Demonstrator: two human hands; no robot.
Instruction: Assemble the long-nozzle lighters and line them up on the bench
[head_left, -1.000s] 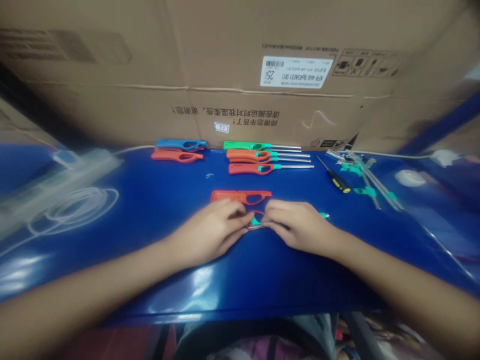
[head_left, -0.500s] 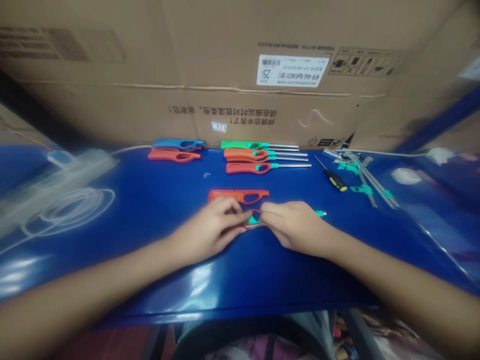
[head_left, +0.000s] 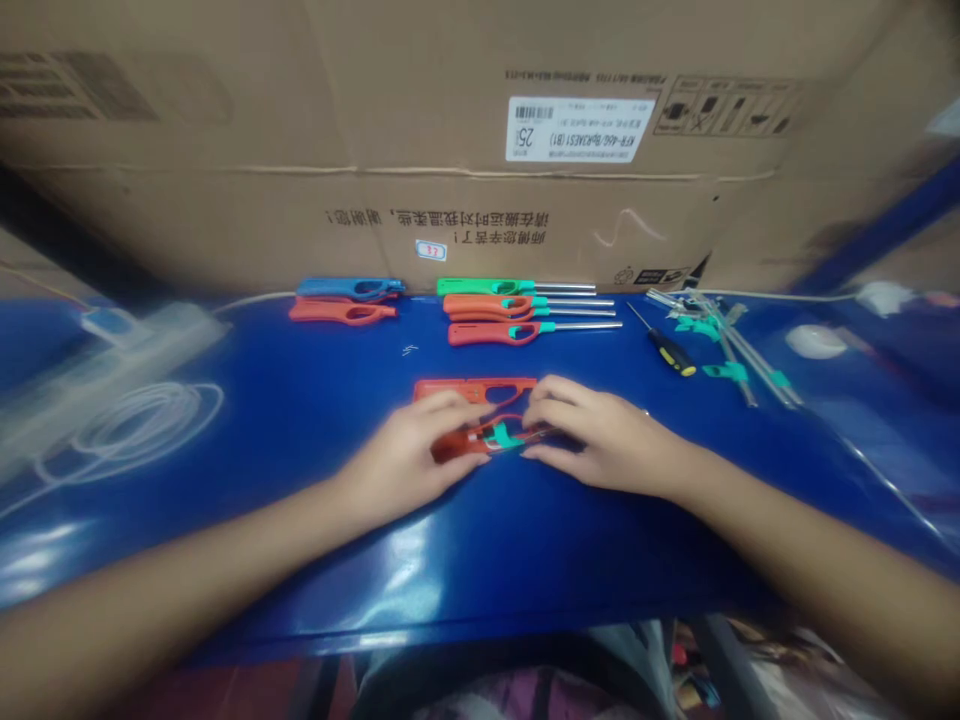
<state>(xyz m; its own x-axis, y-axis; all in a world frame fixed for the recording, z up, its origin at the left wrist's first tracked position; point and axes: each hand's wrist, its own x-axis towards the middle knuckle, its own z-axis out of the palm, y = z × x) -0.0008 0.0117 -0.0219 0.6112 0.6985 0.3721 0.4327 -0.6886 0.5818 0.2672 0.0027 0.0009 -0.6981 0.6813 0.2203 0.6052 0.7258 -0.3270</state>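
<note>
An open red lighter shell (head_left: 459, 444) lies low over the table between my two hands, with a green trigger (head_left: 502, 436) set inside it. My left hand (head_left: 409, 445) grips the handle end, thumb below and fingers above. My right hand (head_left: 600, 430) curls round the front end, thumb and fingertips on either side; its palm hides most of what lies there. Just beyond them is another red-orange shell half (head_left: 472, 386), partly covered by my left fingers.
At the back lie several assembled lighters (head_left: 495, 333) and blue and red shells (head_left: 345, 313). A screwdriver (head_left: 670, 352) and metal tubes with green parts (head_left: 739, 350) lie right. Tiny pins (head_left: 409, 350) sit mid-table. A power strip (head_left: 169, 345) and coiled cable (head_left: 142, 420) are left; cardboard (head_left: 420, 130) stands behind.
My fingers have spread from a close pinch, exposing more of the red shell and the green trigger. The right hand's fingers have lifted and opened around the front end.
</note>
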